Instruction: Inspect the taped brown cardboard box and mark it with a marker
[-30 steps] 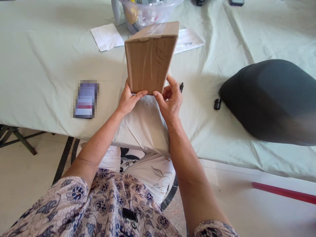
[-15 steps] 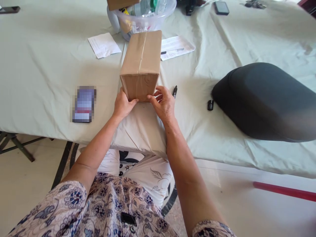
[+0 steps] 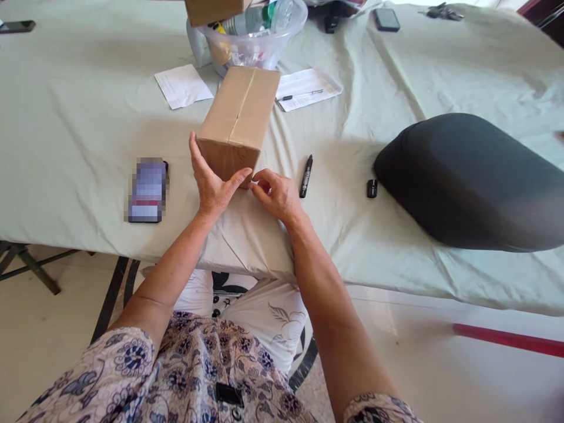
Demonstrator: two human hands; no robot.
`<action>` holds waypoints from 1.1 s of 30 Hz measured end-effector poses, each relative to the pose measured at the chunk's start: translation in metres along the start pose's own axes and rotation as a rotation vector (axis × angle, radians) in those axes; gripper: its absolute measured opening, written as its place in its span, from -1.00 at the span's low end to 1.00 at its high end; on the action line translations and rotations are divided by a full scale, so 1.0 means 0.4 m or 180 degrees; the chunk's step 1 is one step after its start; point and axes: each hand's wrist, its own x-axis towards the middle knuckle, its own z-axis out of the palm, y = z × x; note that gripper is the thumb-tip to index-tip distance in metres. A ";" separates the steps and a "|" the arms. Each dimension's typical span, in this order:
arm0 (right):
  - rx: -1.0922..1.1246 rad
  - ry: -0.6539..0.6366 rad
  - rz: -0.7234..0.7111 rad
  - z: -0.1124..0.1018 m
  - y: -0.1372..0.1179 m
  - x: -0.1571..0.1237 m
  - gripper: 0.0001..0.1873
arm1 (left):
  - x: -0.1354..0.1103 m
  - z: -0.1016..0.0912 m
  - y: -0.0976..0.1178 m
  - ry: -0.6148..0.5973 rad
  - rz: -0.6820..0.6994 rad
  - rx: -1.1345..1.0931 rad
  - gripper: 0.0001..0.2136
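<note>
The cardboard box (image 3: 238, 106) sits on the tabletop (image 3: 88, 147) in front of the person, taped seam upward, long axis running away and slightly right. The left hand (image 3: 215, 191) grasps the near end: fingers along the left side, thumb across the near face toward its lower right corner. The right hand (image 3: 275, 195) is at that corner, thumb and index finger drawn together; whether they pinch the box edge or only touch it cannot be determined. 1 black marker (image 3: 305, 176) lies just right of the right hand; 1 phone (image 3: 147, 191), screen obscured, lies left of the left hand. Beyond the box, 1 translucent basin (image 3: 268, 50) contains bottles. 1 white paper (image 3: 183, 86) lies left of the box's far end; 1 printed paper (image 3: 317, 82), carrying 1 pen (image 3: 302, 94), lies right.
</note>
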 end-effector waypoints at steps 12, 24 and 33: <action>0.0135 0.0615 -0.0565 -0.017 -0.033 0.010 -0.24 | -0.032 0.041 0.027 -0.0273 0.0223 0.0574 0.07; -0.0014 0.1270 -0.0464 0.016 -0.043 -0.007 -0.47 | -0.041 0.057 0.041 -0.0074 0.0180 0.0407 -0.05; 0.0399 0.1693 -0.0099 -0.037 -0.001 -0.005 -0.20 | -0.018 0.019 0.025 -0.0562 0.0228 0.0318 -0.15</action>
